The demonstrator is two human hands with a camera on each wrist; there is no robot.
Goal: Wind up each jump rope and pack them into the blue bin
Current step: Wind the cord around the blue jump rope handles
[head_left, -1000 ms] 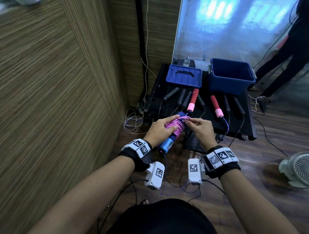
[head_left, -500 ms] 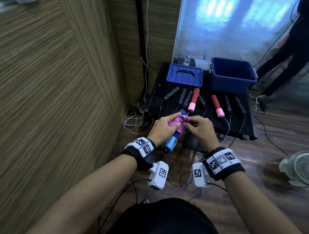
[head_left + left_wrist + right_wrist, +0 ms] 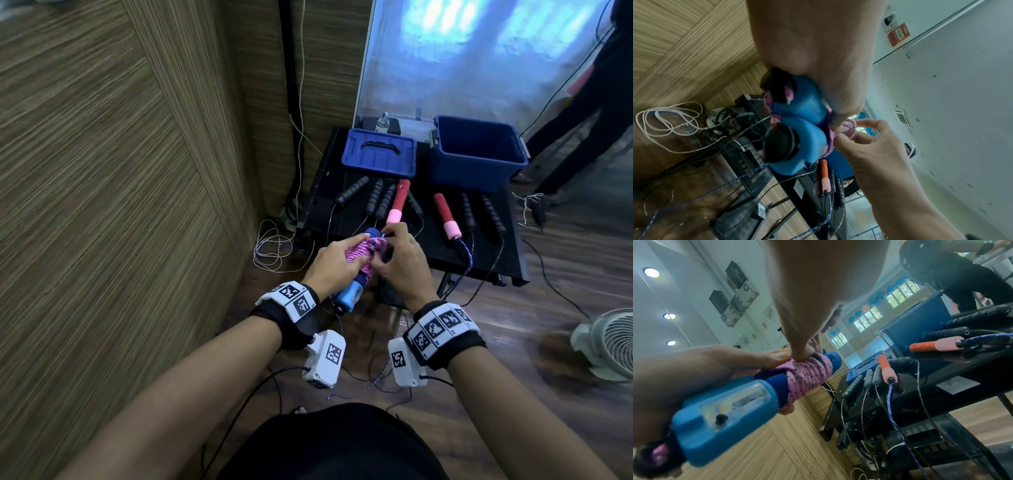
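Observation:
My left hand (image 3: 337, 262) grips a jump rope with two blue handles (image 3: 346, 297) held side by side, its pink cord (image 3: 359, 255) wound tightly round them. My right hand (image 3: 394, 255) pinches the pink cord at the far end of the winding (image 3: 849, 129). The bundle (image 3: 807, 373) hangs in the air in front of the black table (image 3: 513, 260). The blue bin (image 3: 476, 150) stands open at the table's back right. Two red-and-pink handles (image 3: 397, 202) and several black handles (image 3: 375, 197) lie on the table.
A blue lid (image 3: 378, 154) lies left of the bin. Cords hang off the table's front edge to the wooden floor. A white cable coil (image 3: 272, 246) lies by the wood-panel wall at left, a white fan (image 3: 608, 342) at right, a person's legs (image 3: 582, 113) beyond the bin.
Both hands have shifted slightly toward the table with the bundle. My right fingers have moved along the far end of the pink winding.

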